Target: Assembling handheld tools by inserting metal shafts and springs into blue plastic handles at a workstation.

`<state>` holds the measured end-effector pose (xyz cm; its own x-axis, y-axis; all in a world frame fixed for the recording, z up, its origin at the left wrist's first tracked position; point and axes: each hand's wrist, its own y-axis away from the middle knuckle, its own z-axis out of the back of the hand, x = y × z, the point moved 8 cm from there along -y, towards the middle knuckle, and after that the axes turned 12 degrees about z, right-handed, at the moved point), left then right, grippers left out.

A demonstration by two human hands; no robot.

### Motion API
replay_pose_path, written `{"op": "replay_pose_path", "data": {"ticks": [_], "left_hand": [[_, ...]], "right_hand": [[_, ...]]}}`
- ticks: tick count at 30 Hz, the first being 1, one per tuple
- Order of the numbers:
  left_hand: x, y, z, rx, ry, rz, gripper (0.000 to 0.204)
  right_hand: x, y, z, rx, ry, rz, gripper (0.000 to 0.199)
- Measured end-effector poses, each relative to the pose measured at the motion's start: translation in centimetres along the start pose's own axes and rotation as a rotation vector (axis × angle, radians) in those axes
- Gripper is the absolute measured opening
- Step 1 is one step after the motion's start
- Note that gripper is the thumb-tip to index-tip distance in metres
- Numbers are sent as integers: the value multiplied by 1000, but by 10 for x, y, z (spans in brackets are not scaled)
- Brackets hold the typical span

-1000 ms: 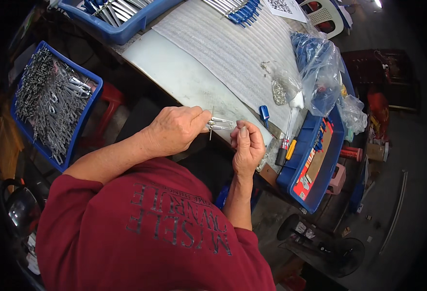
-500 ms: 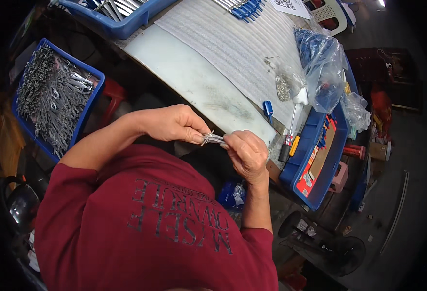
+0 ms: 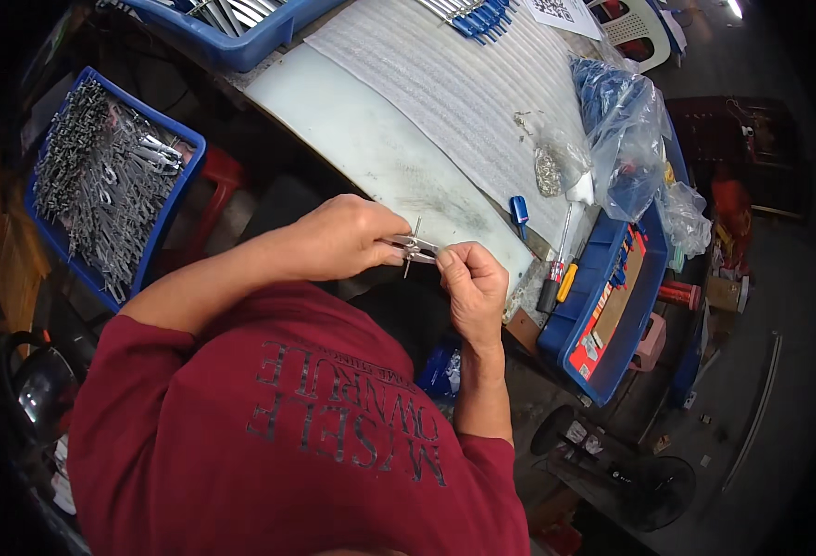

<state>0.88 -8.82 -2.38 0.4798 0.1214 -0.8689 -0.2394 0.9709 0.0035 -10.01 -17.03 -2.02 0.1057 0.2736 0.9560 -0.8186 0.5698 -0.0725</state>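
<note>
Between both hands, over my lap near the worktable's front edge, is a slim silver metal piece with two legs and a thin cross rod [image 3: 413,246]. My left hand [image 3: 351,237] pinches one end; its fingers partly cover that end. At the other end, the thumb and fingers of my right hand [image 3: 476,281] are closed on the tips. A blue piece [image 3: 519,212] lies on the table beyond my right hand, near the corner.
At left, a blue crate [image 3: 186,176] holds many metal pieces. On the worktable [image 3: 334,130] are blue-ended tools [image 3: 484,18], plastic bags [image 3: 619,139] and a small bag of metal bits [image 3: 549,171]. A screwdriver [image 3: 549,293] lies beside a blue bin [image 3: 565,357] at right.
The metal piece has turned, so its thin cross rod and spread legs show more plainly. My hands have moved slightly apart.
</note>
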Motion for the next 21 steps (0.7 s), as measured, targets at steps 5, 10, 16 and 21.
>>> {"op": "replay_pose_path", "data": {"ticks": [5, 10, 16, 21], "left_hand": [[-25, 11, 9, -202, -199, -149, 25], [-34, 14, 7, -307, -348, -279, 26], [-33, 17, 5, -314, -372, -309, 26], [-34, 17, 5, -307, -378, -314, 25]], "right_hand": [[-3, 2, 1, -103, -207, -88, 15], [-9, 1, 1, -136, -246, -108, 14], [-11, 5, -1, -144, -270, -112, 14], [-9, 4, 0, -102, -199, -55, 14]]}}
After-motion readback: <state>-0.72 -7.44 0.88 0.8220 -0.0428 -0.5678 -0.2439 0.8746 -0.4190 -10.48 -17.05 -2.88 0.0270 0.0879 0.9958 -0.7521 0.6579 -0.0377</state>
